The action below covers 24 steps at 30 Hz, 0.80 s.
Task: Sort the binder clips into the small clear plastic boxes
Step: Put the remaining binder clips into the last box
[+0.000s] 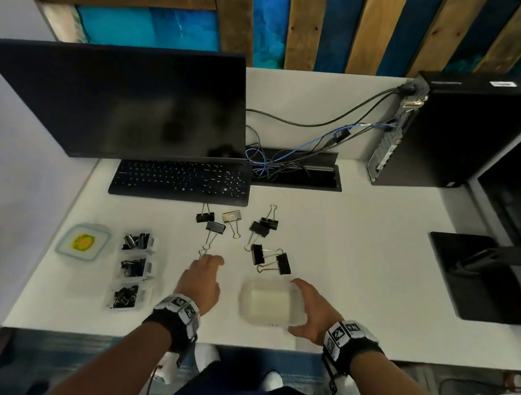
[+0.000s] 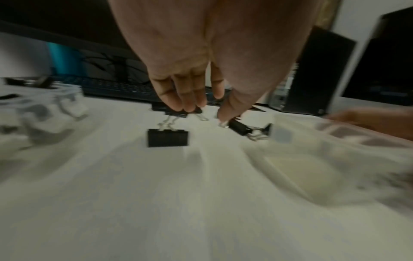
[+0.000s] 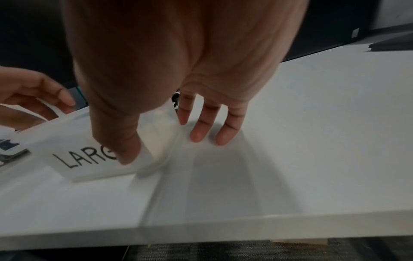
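Binder clips [image 1: 238,237] lie between keyboard [image 1: 180,180] and box [image 1: 270,302].

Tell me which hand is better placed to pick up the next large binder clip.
The left hand: it hangs open just short of the nearest large binder clip, near its wire handle. The right hand is busy holding the empty clear box.

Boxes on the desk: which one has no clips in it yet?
The box that the right hand holds, nearest the desk edge. The three boxes stacked in a column at left already hold black clips.
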### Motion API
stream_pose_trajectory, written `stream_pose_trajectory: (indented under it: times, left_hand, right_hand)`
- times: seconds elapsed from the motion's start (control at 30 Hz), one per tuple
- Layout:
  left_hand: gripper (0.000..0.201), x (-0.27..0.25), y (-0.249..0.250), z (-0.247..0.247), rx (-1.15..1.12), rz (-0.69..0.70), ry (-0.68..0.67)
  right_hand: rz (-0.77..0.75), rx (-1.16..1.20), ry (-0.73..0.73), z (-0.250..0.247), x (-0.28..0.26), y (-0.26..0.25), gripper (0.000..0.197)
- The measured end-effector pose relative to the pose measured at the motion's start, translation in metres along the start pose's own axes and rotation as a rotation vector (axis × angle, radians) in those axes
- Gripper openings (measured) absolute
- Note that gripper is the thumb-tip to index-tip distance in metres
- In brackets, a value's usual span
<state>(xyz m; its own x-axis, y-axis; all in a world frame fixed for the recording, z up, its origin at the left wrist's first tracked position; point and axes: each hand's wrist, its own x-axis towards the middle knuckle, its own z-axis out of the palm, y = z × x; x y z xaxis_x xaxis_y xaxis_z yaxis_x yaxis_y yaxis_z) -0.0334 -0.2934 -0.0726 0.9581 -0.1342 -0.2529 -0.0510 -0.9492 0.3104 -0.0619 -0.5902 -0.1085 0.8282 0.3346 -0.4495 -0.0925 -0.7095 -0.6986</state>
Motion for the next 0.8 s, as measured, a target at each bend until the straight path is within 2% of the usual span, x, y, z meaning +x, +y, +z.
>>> stream_pose_trajectory:
  times: [0.03,0.1,0.2,0.33,0.5,0.63,0.73,0.8]
  left_hand:
    - [0.059,0.004,-0.009,-0.003,0.028,-0.051,-0.005]
    - [0.067,0.010,-0.026,-0.002,0.107,-0.094,-0.136]
    - [0.069,0.012,-0.034,0.004,0.191,-0.046,-0.297]
    - [0.064,0.012,-0.031,0.012,0.232,-0.020,-0.292]
    - [0.082,0.014,-0.033,0.011,0.199,0.018,-0.366]
    - [0.053,0.012,-0.035,0.005,0.268,0.050,-0.288]
    - [0.051,0.010,-0.033,0.000,0.270,0.008,-0.247]
    - [0.049,0.008,-0.022,-0.008,0.101,-0.001,-0.145]
  right_hand:
    - [-0.003,0.007,0.001,0.001,0.001,0.002,0.107]
    - [-0.008,0.008,0.004,0.003,0.001,0.006,0.108]
    - [-0.010,0.013,-0.007,0.004,0.004,0.008,0.109]
    - [-0.008,-0.004,-0.006,0.004,0.005,0.008,0.113]
    - [-0.006,-0.020,0.005,0.006,0.007,0.009,0.113]
    - [-0.002,-0.007,0.015,0.007,0.008,0.011,0.113]
    - [-0.005,-0.005,0.015,0.007,0.009,0.011,0.112]
    - [-0.014,-0.007,0.015,0.007,0.009,0.011,0.111]
